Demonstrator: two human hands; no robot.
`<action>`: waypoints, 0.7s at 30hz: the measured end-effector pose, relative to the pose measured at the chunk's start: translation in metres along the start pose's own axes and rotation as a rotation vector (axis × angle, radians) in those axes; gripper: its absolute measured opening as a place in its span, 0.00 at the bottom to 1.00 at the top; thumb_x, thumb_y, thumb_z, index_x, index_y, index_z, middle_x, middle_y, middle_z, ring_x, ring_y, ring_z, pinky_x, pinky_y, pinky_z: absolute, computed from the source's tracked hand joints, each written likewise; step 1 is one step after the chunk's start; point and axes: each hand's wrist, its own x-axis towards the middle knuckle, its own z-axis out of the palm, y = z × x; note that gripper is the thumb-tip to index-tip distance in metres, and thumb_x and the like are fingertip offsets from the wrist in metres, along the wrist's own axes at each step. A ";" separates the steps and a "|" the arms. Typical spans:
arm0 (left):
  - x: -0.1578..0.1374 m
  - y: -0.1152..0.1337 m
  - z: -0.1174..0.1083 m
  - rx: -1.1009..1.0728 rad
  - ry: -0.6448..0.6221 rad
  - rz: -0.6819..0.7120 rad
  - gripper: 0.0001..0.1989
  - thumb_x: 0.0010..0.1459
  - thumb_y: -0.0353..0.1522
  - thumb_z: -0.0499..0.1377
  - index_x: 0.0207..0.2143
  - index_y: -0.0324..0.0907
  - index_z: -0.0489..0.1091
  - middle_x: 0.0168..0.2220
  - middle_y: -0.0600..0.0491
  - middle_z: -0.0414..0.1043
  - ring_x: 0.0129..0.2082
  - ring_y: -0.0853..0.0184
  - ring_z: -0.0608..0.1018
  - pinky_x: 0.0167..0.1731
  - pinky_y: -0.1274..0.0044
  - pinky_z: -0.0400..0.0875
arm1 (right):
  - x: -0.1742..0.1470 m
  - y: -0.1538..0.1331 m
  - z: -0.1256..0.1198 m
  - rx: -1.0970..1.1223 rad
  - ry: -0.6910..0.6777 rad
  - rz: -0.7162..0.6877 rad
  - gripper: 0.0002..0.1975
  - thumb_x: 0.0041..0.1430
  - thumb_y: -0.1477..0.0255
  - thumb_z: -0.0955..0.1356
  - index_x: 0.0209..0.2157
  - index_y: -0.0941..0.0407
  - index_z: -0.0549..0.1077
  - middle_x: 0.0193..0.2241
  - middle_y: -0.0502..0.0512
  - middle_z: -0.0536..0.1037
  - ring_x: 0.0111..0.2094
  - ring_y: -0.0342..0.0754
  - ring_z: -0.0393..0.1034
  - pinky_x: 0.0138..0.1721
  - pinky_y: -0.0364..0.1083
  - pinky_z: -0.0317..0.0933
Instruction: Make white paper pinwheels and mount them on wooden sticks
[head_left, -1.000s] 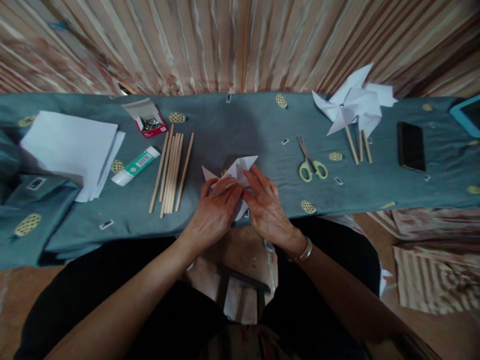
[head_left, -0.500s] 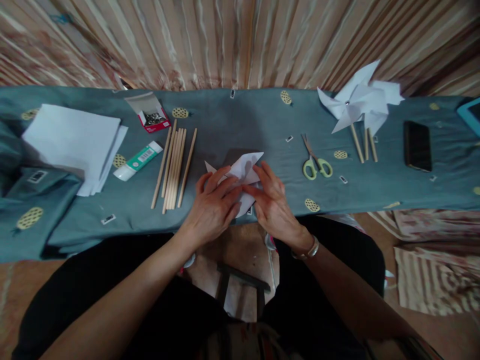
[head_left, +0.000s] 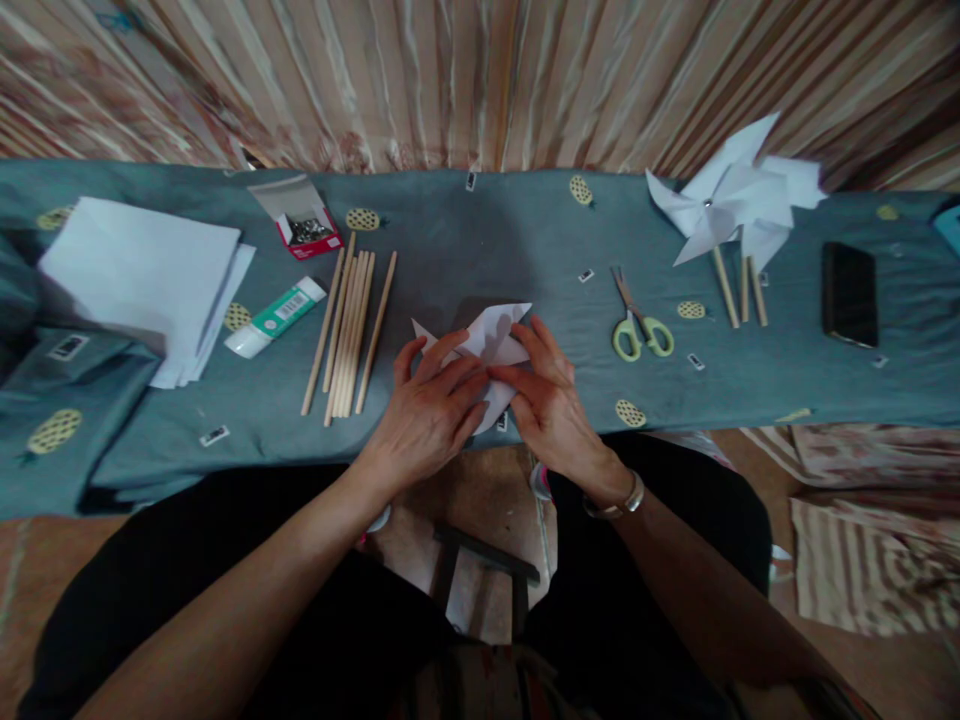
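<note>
A white paper pinwheel (head_left: pixel 496 333) lies at the table's front edge, its folded points sticking out around my fingers. Across its left side and middle rests my left hand (head_left: pixel 426 412), fingers bent and pressing the folds. My right hand (head_left: pixel 551 405) holds the right side, with its index finger reaching to the centre. Both hands' fingertips meet near the middle, where the paper is partly hidden. Just left of my left hand lie several wooden sticks (head_left: pixel 349 335). Scissors with green handles (head_left: pixel 637 325) lie open to the right of my right hand.
On the left are a stack of white paper (head_left: pixel 142 270), a glue tube (head_left: pixel 276 318) and an open red box of small metal pins (head_left: pixel 309 235). Finished paper pinwheels on sticks (head_left: pixel 739 205) and a black phone (head_left: pixel 850 295) lie right. A striped curtain (head_left: pixel 450 80) hangs behind.
The view has shifted slightly, so the things at right appear a little farther right. Both hands stay on the paper pinwheel, with hardly any finger movement.
</note>
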 end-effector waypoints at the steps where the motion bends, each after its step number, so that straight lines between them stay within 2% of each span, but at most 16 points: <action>1: 0.000 0.000 -0.001 -0.005 -0.012 -0.004 0.10 0.67 0.36 0.52 0.45 0.48 0.72 0.51 0.51 0.76 0.63 0.53 0.65 0.62 0.53 0.54 | 0.000 0.000 0.000 -0.004 -0.001 -0.002 0.22 0.60 0.80 0.59 0.50 0.52 0.75 0.68 0.52 0.56 0.71 0.59 0.41 0.66 0.65 0.51; 6: 0.002 0.001 -0.002 -0.032 -0.050 -0.018 0.12 0.67 0.35 0.51 0.46 0.48 0.72 0.51 0.51 0.76 0.64 0.53 0.63 0.64 0.51 0.50 | -0.001 -0.001 -0.001 -0.021 -0.005 -0.022 0.23 0.62 0.79 0.59 0.54 0.50 0.73 0.68 0.52 0.55 0.71 0.61 0.41 0.65 0.65 0.51; 12: 0.002 0.001 0.000 -0.063 -0.028 -0.012 0.11 0.64 0.35 0.55 0.47 0.46 0.71 0.51 0.49 0.75 0.65 0.50 0.62 0.64 0.48 0.46 | -0.004 -0.005 -0.003 -0.107 0.018 -0.086 0.19 0.65 0.76 0.59 0.54 0.53 0.71 0.68 0.57 0.53 0.71 0.61 0.40 0.65 0.65 0.50; 17: 0.002 0.002 -0.002 -0.047 -0.067 -0.019 0.12 0.65 0.34 0.53 0.48 0.47 0.71 0.53 0.50 0.74 0.66 0.52 0.60 0.65 0.49 0.44 | -0.003 -0.007 -0.003 -0.122 -0.006 -0.061 0.21 0.66 0.76 0.59 0.56 0.48 0.69 0.68 0.53 0.55 0.71 0.61 0.41 0.65 0.64 0.49; 21: 0.001 0.002 0.001 -0.054 -0.050 -0.028 0.11 0.65 0.34 0.53 0.47 0.47 0.72 0.52 0.50 0.74 0.66 0.52 0.61 0.65 0.48 0.43 | -0.002 -0.006 0.000 -0.147 -0.027 -0.070 0.19 0.67 0.76 0.58 0.55 0.52 0.70 0.67 0.58 0.56 0.71 0.62 0.42 0.64 0.65 0.50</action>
